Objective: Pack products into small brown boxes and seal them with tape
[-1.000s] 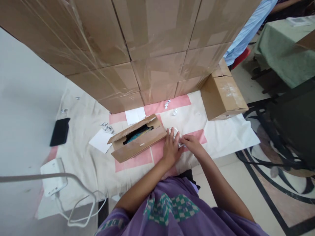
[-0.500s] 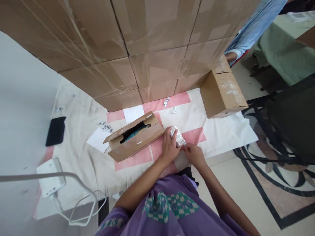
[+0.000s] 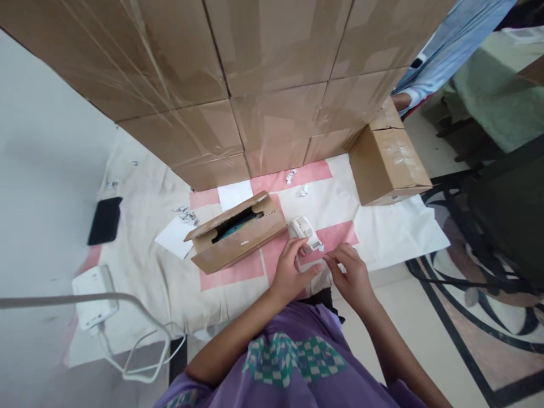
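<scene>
A white roll (image 3: 305, 229), which looks like a roll of labels, lies on the pink and white cloth (image 3: 221, 279). My left hand (image 3: 292, 271) is at its near side, thumb and fingers apart, fingertips at the roll's edge. Just right of the roll, my right hand (image 3: 351, 272) has thumb and forefinger pinched together; whatever is between them is too small to make out. A small whitish scrap (image 3: 321, 247) sticks out at the roll's near end. Left of the roll is a long cardboard box (image 3: 238, 243) with its top flap up and something blue inside.
Taped cartons (image 3: 280, 113) form a wall at the back. An open carton (image 3: 397, 161) stands right, near another person's sleeve (image 3: 442, 62). Crumpled scraps (image 3: 187, 215), paper (image 3: 174, 237), a black phone-like object (image 3: 105, 221) and a white corded device (image 3: 94, 297) lie left.
My hands have drawn apart. The left has loosened from the roll and slid toward me; the right has moved right, still pinched. The camera view has shifted slightly.
</scene>
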Demonstrator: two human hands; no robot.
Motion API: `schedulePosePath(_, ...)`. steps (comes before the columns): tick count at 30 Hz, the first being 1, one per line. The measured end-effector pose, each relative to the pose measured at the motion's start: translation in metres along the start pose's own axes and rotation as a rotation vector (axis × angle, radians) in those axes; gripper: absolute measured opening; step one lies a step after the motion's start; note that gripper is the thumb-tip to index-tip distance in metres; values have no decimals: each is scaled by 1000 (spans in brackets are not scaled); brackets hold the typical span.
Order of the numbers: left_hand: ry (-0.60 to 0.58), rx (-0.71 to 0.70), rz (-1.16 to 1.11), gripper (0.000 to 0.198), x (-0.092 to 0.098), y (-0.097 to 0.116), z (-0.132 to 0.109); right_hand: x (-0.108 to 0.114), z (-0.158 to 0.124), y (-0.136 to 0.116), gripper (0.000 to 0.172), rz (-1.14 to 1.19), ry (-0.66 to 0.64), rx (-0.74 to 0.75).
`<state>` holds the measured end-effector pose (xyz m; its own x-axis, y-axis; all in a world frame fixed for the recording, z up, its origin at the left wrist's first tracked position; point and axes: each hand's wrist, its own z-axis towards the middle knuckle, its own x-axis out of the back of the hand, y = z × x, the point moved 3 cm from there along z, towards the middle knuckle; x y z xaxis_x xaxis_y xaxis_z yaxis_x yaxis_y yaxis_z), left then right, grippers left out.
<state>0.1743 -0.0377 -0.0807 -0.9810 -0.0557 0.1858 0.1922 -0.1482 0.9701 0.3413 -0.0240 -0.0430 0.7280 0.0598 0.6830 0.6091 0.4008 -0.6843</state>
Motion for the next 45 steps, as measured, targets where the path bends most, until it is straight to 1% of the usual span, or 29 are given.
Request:
schedulePosePath(1,7,-14,-17,41,4,6,-1,-1,1,-9,20,-35,-13,63)
schedulePosePath(3,59,-104,3,18,16,19,-5,-3,6,-24,18,-87,-54,185)
schedulePosePath(4,109,-168,44,12,24,26,-10,-4,11,-31,17,-87,-83,241)
schedulePosePath(6,243,-294,157,9,43,39,-22,-6,28,-41,15,-52,-109,315)
schedulePosePath(7,325,-333,213,10,55,46,-28,-7,40,-45,27,-31,-90,324)
schedulePosePath(9,486,-348,287,11,80,58,-37,-11,71,-52,68,-18,0,305)
schedulePosePath(10,542,-316,304,10,93,62,-39,-16,88,-56,83,-29,30,301)
schedulePosePath(11,563,-258,311,8,107,66,-37,-22,103,-60,91,-54,19,316)
schedulePosePath(12,534,-182,310,8,119,69,-34,-31,117,-66,89,-87,-32,353)
schedulePosePath(13,461,-96,297,10,131,71,-28,-41,128,-71,84,-124,-115,406)
schedulePosePath(15,279,84,253,17,150,70,-14,-61,141,-79,73,-191,-273,500)
schedulePosePath(16,208,160,234,21,158,69,-8,-69,144,-82,71,-208,-316,524)
schedulePosePath(18,146,270,219,23,170,62,5,-78,145,-82,73,-214,-327,532)
schedulePosePath(20,135,341,223,22,176,52,16,-82,143,-80,73,-211,-300,513)
schedulePosePath(22,150,373,252,20,176,40,26,-84,141,-75,71,-203,-281,493)
schedulePosePath(25,160,329,413,20,174,27,38,-86,138,-67,67,-186,-275,463)
schedulePosePath(27,123,286,559,20,173,24,42,-88,137,-64,66,-170,-271,456)
schedulePosePath(28,113,274,623,27,172,25,43,-89,136,-63,66,-159,-268,455)
schedulePosePath(31,141,309,772,64,173,31,47,-90,135,-64,66,-119,-269,450)
schedulePosePath(32,152,337,813,70,172,33,48,-89,134,-64,67,-99,-274,447)
schedulePosePath(33,156,366,853,66,171,34,50,-88,133,-63,68,-69,-286,444)
schedulePosePath(35,155,408,926,45,169,36,54,-81,131,-50,69,14,-282,420)
schedulePosePath(36,159,413,953,36,168,36,56,-76,132,-38,68,62,-236,385)
schedulePosePath(38,172,409,985,30,166,35,58,-61,135,1,60,129,-55,245)
schedulePosePath(39,183,404,994,30,166,34,57,-54,138,25,54,130,55,142)
schedulePosePath(40,193,394,999,31,166,33,57,-48,141,51,51,103,131,36)
schedulePosePath(41,205,380,1006,32,166,32,56,-45,144,76,49,41,143,-49)
schedulePosePath(43,227,350,1017,33,166,31,52,-45,153,114,43,-75,88,-139)
schedulePosePath(45,242,331,1016,34,166,29,49,-50,163,136,40,-136,31,-156)
